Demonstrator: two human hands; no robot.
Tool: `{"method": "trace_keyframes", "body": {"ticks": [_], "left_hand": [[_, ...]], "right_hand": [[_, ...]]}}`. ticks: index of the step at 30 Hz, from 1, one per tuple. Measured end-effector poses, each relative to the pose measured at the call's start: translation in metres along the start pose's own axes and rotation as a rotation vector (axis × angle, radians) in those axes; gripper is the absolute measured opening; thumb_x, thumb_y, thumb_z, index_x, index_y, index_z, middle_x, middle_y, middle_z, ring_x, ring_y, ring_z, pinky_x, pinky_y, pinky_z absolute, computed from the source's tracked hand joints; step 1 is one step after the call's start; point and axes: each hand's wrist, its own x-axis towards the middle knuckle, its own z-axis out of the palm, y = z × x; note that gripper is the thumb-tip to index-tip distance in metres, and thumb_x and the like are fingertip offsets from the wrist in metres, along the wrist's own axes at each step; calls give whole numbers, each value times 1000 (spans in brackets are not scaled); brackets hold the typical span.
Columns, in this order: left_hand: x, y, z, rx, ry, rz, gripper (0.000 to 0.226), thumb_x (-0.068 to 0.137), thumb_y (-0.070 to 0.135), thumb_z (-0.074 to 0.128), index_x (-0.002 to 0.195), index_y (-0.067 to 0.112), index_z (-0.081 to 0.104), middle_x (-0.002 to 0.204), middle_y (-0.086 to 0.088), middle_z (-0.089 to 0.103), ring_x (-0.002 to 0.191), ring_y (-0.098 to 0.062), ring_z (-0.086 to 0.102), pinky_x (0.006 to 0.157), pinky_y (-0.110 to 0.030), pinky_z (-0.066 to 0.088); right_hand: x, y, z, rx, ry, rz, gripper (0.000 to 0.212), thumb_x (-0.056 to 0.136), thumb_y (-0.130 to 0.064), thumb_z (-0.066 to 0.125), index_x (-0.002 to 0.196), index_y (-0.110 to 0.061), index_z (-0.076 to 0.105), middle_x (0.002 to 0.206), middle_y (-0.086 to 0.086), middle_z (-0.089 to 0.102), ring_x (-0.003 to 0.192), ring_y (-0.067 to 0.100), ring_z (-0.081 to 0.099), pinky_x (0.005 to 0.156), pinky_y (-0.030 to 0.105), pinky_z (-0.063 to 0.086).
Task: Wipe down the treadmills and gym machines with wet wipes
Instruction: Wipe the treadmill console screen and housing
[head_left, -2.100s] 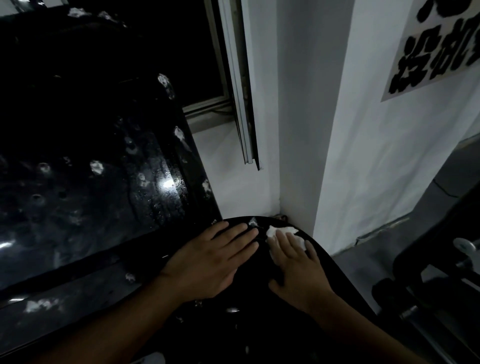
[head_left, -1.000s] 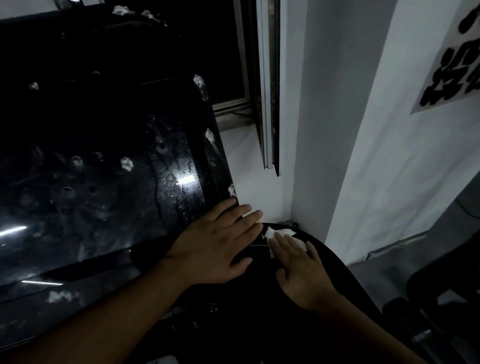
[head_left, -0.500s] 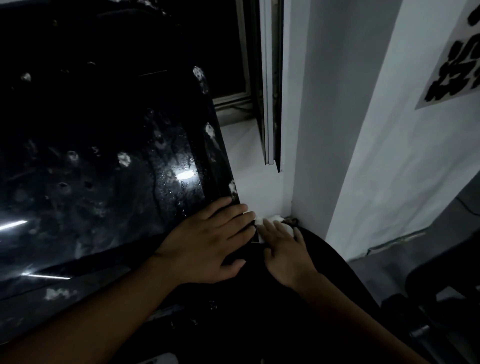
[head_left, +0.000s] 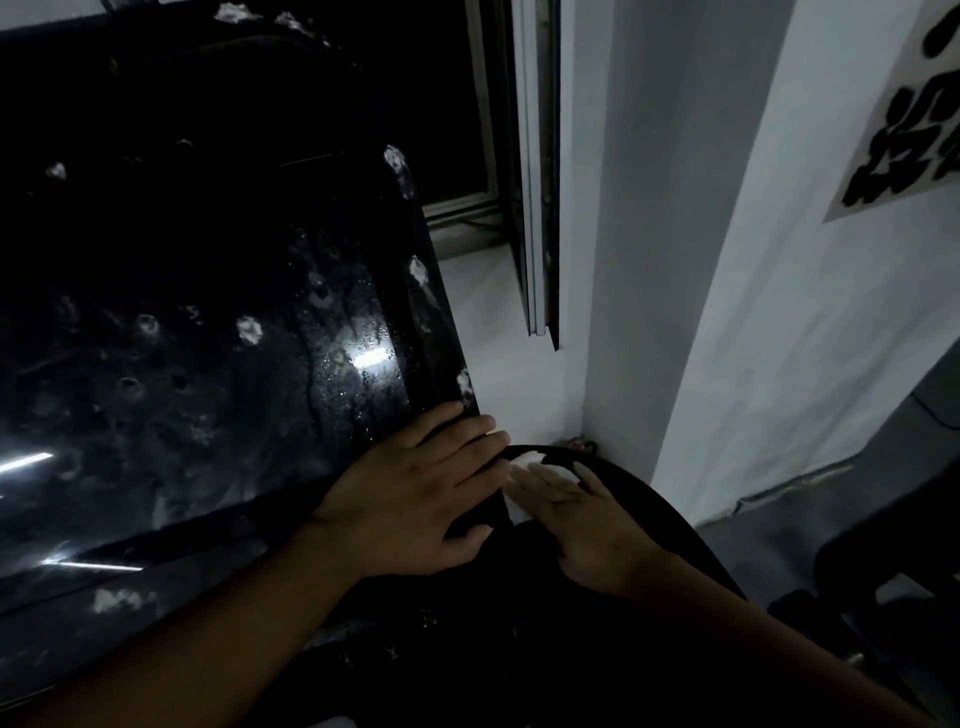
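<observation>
A glossy black machine console (head_left: 208, 338) fills the left of the view, wet and dotted with white foam spots. Its black curved side part (head_left: 670, 525) bends down at the lower right. My left hand (head_left: 415, 499) lies flat with straight fingers on the console's lower right corner. Just to its right, my right hand (head_left: 587, 519) presses a white wet wipe (head_left: 524, 460) flat against the curved part. Most of the wipe is hidden under the fingers.
A white window sill (head_left: 498, 332) and a metal window frame (head_left: 535, 171) lie right behind the console. A white pillar (head_left: 649, 234) and a wall with a black-lettered poster (head_left: 909, 119) stand at the right. Dark machine parts (head_left: 883, 571) sit at the lower right.
My right hand with the wipe slid left along the curved part toward the left hand, then slightly back to the right. The left hand stayed on the console corner.
</observation>
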Motion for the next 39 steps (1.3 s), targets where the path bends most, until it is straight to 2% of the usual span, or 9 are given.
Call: {"method": "trace_keyframes", "body": {"ticks": [5,11,15,19,24,29,33,37,39], "left_hand": [[0,0,0,-2,0,1,59,92,54,53,133,15,65,148,-6,56,142,-25,44,125,-45,16],[0,0,0,7,-15,-6,60,92,55,50,135,15,65,149,-6,55,143,-25,42,126,-44,12],[0,0,-2,-5,-26,-7,59,91,55,51,133,15,66,148,-6,55,142,-25,43,126,-44,13],[1,0,-3,2,-28,-5,59,91,55,52,133,15,66,148,-6,55,142,-25,43,127,-43,11],[2,1,-2,4,-37,-8,60,91,55,52,134,15,64,148,-7,55,142,-26,44,127,-44,11],[1,1,-3,-8,-42,-8,60,91,55,51,134,15,65,149,-6,54,143,-25,43,126,-45,14],[1,2,-3,-2,-41,-13,59,90,55,53,132,16,66,148,-7,55,142,-25,44,125,-45,15],[2,2,-5,-15,-47,-17,60,89,54,54,132,14,66,148,-6,56,142,-25,44,126,-44,14],[2,1,-4,-13,-49,-13,60,89,55,54,133,15,66,148,-6,56,142,-25,44,126,-44,15]], "right_hand": [[24,-14,-16,41,-181,143,83,94,-37,45,162,-30,-4,168,-11,-11,155,13,-10,124,47,-6],[7,-8,-13,68,-84,92,83,81,-50,-2,161,-36,14,168,-16,8,154,6,7,123,44,-3],[26,-17,-6,80,63,157,58,90,-45,34,134,-28,66,141,-7,61,130,17,58,115,37,19],[20,-17,8,86,108,162,54,87,-41,42,133,-27,65,139,-7,63,128,15,59,116,41,28],[28,-2,10,-22,113,229,60,73,-45,78,129,-25,68,136,-4,65,122,19,64,112,47,32],[24,-13,14,-31,71,221,56,85,-48,41,131,-30,66,137,-9,64,123,15,63,109,44,41],[15,15,10,-51,59,260,68,85,-57,44,145,-27,53,152,-4,50,137,19,52,113,50,33],[40,-21,1,118,55,179,85,80,-59,17,156,-25,38,165,-2,29,152,22,25,121,52,12],[35,-15,3,110,74,164,85,80,-57,17,155,-26,39,164,-4,30,151,19,28,120,51,15]]}}
